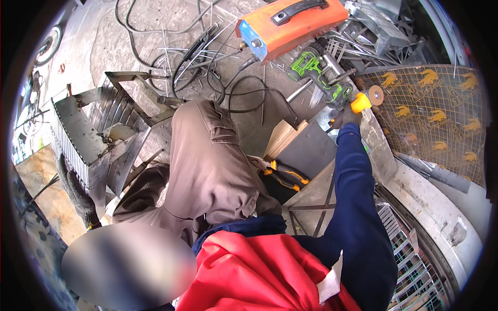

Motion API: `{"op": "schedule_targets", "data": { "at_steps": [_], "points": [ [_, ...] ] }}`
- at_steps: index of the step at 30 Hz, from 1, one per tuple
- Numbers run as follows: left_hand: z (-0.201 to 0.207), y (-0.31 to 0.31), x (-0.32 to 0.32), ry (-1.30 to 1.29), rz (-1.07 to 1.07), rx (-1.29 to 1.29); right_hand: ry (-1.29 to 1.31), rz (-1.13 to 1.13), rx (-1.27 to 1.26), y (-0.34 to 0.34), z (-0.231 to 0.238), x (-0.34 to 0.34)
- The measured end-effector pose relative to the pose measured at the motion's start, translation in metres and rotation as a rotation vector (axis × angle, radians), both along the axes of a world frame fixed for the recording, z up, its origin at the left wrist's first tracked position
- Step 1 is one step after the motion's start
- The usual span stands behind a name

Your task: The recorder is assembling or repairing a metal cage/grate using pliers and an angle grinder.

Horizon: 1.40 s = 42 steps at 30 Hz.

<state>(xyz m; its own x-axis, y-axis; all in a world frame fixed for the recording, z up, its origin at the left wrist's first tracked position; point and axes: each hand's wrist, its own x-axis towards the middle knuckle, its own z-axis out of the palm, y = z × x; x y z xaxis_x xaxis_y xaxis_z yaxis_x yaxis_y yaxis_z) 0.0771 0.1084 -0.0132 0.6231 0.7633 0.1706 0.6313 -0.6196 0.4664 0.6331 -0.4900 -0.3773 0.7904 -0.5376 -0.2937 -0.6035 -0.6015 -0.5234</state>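
Observation:
My right hand, in a dark glove, reaches far forward at the end of a blue sleeve. It is closed around a yellow angle grinder with a round brown disc; the glove and cuff hide most of the tool's body. On the left, my grey-gloved left hand lies along the outer side of a slatted metal frame, its fingers stretched out against the slats. The frame has open box-like sections and stands tilted beside my knee. A green and black cordless drill lies just beyond my right hand.
An orange machine with a black handle stands ahead, cables and thin rods around it. Orange-black pliers lie by a dark board. Scrap metal heaps at the far right, near a patterned sheet.

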Motion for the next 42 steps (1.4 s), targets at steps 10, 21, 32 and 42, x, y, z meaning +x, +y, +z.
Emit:
{"op": "schedule_targets", "data": {
  "at_steps": [10,21,32,42],
  "points": [
    [-0.002,0.004,0.008,-0.097,0.141,-0.031,0.327,0.644,-0.464,0.003,0.013,-0.015],
    [0.006,-0.014,0.011,0.389,0.129,0.402,0.084,0.279,-0.693,0.055,0.102,-0.019],
    [0.001,-0.029,0.012,0.103,0.374,0.231,-0.23,1.338,0.535,0.371,0.261,-0.143],
    [0.029,-0.03,-0.03,-0.25,0.158,-0.179,0.218,1.786,0.469,0.59,0.391,-0.316]
  ]
}}
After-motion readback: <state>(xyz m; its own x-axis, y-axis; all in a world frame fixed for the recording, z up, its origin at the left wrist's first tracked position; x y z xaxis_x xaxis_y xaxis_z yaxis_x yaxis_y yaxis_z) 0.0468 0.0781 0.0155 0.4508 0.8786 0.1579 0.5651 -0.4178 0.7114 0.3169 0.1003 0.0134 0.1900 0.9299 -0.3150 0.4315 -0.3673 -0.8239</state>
